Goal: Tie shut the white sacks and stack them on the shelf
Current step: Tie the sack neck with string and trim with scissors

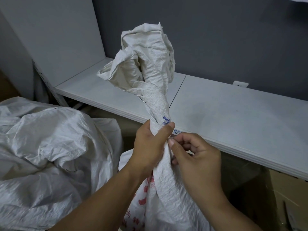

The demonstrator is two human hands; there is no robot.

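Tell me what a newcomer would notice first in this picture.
First the white sack in the centre, its gathered neck twisted upright and its crumpled mouth flaring in front of the grey shelf. The left hand grips that neck, and the right hand pinches it just below. A second white sack lies rumpled at the lower left.
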